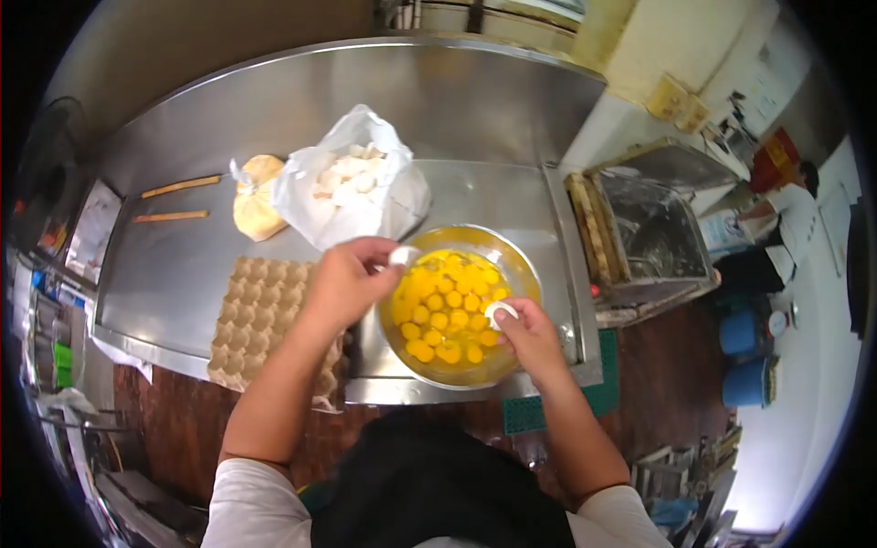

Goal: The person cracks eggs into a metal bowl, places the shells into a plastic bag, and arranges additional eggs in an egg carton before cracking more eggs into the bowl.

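Many yolks lie in clear liquid in a round metal bowl point(525, 274) at the front of the steel counter. At the bowl's upper left rim, my left hand point(352, 279) pinches a white eggshell piece point(404, 257). Over the right side of the bowl, my right hand point(530, 338) holds another white eggshell piece point(500, 313). Behind the bowl stands an open white plastic bag point(306, 201) with a heap of broken shells point(352, 178) inside. To the left, partly behind my left forearm, lies a cardboard egg tray point(256, 310) with empty hollows.
A tied bag of yellowish stuff point(258, 201) and two wooden sticks point(178, 186) lie on the steel counter point(155, 274). Beyond its right edge is an open metal-lidded tub point(653, 228). A person point(790, 228) in white and black stands at far right.
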`<state>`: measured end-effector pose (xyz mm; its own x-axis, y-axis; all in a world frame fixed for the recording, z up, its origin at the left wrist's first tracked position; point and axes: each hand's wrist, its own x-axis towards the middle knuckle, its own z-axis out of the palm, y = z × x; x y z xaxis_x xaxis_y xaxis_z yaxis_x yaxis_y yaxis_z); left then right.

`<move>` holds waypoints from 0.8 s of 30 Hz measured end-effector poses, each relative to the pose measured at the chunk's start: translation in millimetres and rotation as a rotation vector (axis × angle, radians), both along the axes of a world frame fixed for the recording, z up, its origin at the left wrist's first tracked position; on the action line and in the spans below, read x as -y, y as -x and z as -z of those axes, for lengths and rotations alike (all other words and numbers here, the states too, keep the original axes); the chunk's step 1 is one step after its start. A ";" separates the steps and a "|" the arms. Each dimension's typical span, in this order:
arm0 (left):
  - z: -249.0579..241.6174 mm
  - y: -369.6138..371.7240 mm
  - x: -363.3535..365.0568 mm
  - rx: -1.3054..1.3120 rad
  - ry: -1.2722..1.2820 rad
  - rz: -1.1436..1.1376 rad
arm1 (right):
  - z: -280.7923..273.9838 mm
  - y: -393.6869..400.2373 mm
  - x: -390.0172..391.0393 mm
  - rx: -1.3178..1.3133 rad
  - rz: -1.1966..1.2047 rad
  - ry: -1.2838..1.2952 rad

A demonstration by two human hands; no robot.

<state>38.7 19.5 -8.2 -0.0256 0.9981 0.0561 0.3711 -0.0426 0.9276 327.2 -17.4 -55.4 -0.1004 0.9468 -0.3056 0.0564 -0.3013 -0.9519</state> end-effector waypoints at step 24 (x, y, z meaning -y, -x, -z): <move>33.0 50.6 98.9 0.503 0.364 0.281 | -1.7 -54.4 59.0 0.018 0.166 0.136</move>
<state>-12.0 -79.4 -41.2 0.3023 0.9236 -0.2358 -0.0886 0.2735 0.9578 381.5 -76.4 -53.7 0.0602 0.9000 -0.4317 0.0114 -0.4331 -0.9013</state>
